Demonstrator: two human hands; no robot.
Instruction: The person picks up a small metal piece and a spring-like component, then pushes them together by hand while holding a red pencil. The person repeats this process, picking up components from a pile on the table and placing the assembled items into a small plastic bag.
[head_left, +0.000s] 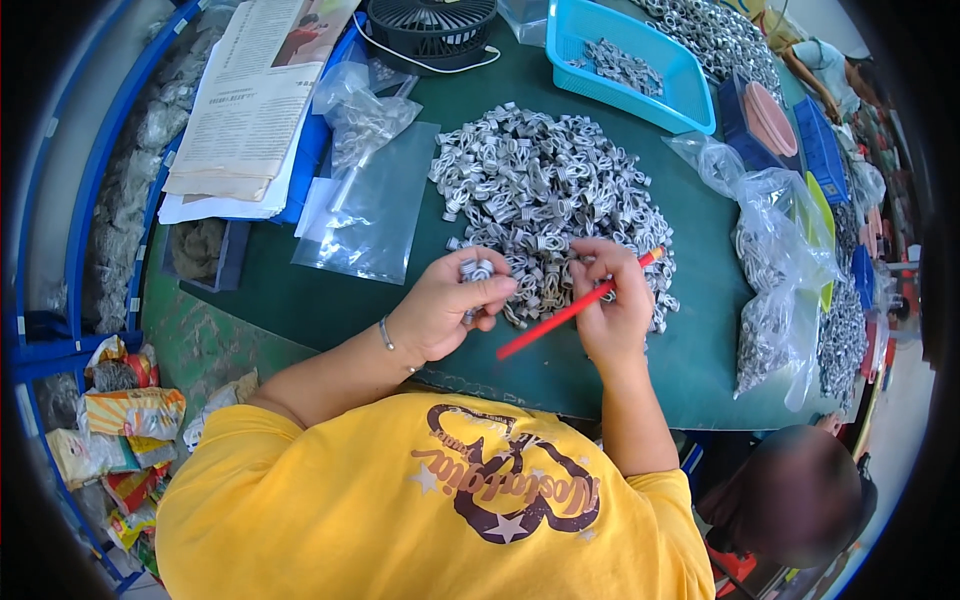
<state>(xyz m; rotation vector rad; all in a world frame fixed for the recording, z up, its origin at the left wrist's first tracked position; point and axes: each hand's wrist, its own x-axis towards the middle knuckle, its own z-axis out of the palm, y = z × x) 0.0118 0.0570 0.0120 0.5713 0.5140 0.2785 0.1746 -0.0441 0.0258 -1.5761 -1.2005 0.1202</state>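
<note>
A large heap of small grey metal pieces [550, 170], ring-shaped with ribbed ends, lies on the green table in front of me. My left hand [450, 305] is closed at the near left edge of the heap, with a few of the metal pieces [478, 270] between thumb and fingers. Over the heap's near right side is my right hand [612, 300]. It grips a slim red pencil [545, 330] that slants across the palm, with a yellowish band at its upper end. The right fingertips are bent down close to the pieces; whether they pinch one I cannot tell.
A blue basket [690, 110] holding flat metal parts stands beyond the heap, beside a black fan [430, 30]. Newspapers [245, 110] and clear plastic bags [365, 220] lie left. Filled clear bags [775, 300] line the right side. Another person [800, 495] is at lower right.
</note>
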